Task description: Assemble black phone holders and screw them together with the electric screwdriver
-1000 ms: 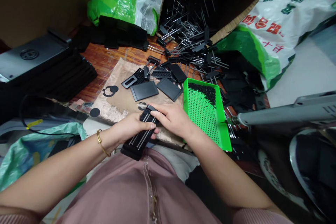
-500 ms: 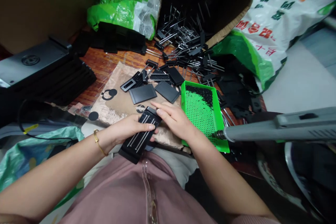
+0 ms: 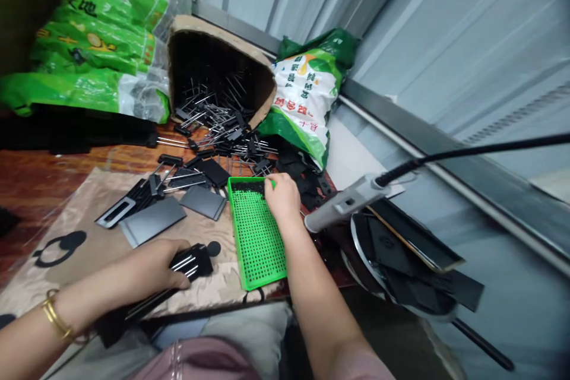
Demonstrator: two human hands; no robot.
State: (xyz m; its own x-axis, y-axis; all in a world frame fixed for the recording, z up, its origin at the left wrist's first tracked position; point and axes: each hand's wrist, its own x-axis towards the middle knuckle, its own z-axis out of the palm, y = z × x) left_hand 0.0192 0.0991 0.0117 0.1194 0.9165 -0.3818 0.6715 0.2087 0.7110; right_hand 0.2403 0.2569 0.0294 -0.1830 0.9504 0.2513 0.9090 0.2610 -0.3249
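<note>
My left hand [image 3: 151,270] is wrapped round a long black part with metal rods [image 3: 196,261], held tilted over the near edge of the work surface. My right hand [image 3: 284,196] reaches to the far right corner of a green perforated tray [image 3: 260,243]. Its fingers curl down at the small black pieces [image 3: 249,186] heaped along the tray's far end; whether any are between the fingertips is hidden. Left of the tray lie dark flat plates [image 3: 154,219] and a slotted plate [image 3: 116,212].
An open cardboard box [image 3: 222,32] on its side spills black parts with rods [image 3: 222,124]. Green bags [image 3: 102,41] and a white-and-green bag [image 3: 307,92] flank it. A grey corded electric screwdriver [image 3: 342,205] hangs close to my right forearm. Further right stands a round seat with black plates [image 3: 401,267].
My right hand has left the black part and moved to the tray's far corner. My left hand still holds the part, now lower and further left in view. The view has swung right.
</note>
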